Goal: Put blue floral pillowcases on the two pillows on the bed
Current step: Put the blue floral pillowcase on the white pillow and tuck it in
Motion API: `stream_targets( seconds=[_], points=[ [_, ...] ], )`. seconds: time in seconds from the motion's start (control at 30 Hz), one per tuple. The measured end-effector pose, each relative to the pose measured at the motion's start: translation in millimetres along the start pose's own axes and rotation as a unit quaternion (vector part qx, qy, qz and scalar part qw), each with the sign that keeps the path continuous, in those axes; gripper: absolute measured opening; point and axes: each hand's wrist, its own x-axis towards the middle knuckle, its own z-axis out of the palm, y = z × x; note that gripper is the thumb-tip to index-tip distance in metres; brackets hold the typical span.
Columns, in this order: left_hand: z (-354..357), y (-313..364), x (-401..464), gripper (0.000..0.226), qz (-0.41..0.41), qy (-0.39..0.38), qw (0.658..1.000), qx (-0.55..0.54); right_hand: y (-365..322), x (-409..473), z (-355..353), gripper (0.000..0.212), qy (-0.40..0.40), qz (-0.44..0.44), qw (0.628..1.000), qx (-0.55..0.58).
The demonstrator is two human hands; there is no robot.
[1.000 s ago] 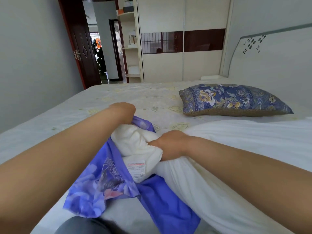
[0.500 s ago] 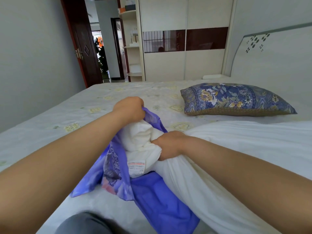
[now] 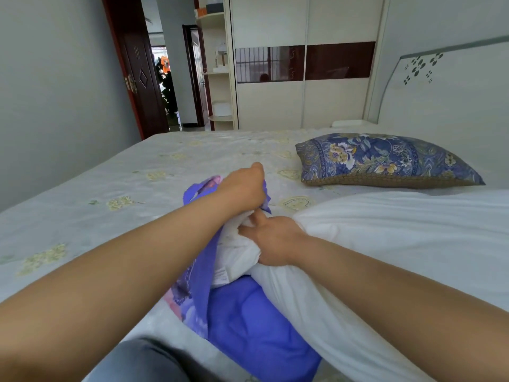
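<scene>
A bare white pillow (image 3: 399, 244) lies across the bed (image 3: 110, 194) at the right, its left end bunched up. My right hand (image 3: 271, 241) grips that bunched end. A blue floral pillowcase (image 3: 248, 321) lies under and around the end, with its upper edge lifted. My left hand (image 3: 243, 190) holds that upper edge and has it over the pillow's tip. A second pillow (image 3: 382, 161), in a blue floral case, rests near the headboard.
The headboard (image 3: 440, 106) rises at the right. A white wardrobe (image 3: 303, 106) and open shelves stand beyond the bed, with a dark door (image 3: 137, 78) open at the far left. A grey-clad knee (image 3: 143, 362) shows at the bottom edge.
My left hand has lifted the pillowcase edge up and to the right, over the pillow's end. More of the bunched white end is now covered by blue cloth.
</scene>
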Motion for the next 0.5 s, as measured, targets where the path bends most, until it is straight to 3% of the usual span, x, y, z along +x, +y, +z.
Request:
stream_targets(
  seconds=[0.07,0.17,0.23,0.33,0.5],
  points=[
    [4,4,-4,0.043,0.003,0.0,1.0,0.008,7,-4,2,0.071,0.007,0.014,1.0,0.004],
    [-4,-13,-1,0.043,-0.03,0.013,0.995,0.091,8,-2,8,0.08,0.019,0.016,1.0,0.0],
    [-13,-31,0,0.031,-0.051,-0.006,0.984,0.169,5,2,9,0.09,0.01,0.019,1.0,0.001],
    [-13,-48,4,0.03,-0.08,0.038,0.968,0.235,-1,7,10,0.098,0.02,0.003,1.0,-0.01],
    [12,-4,4,0.021,-0.026,0.023,0.995,0.098,-7,9,13,0.086,0.002,0.005,1.0,-0.015]
  ],
)
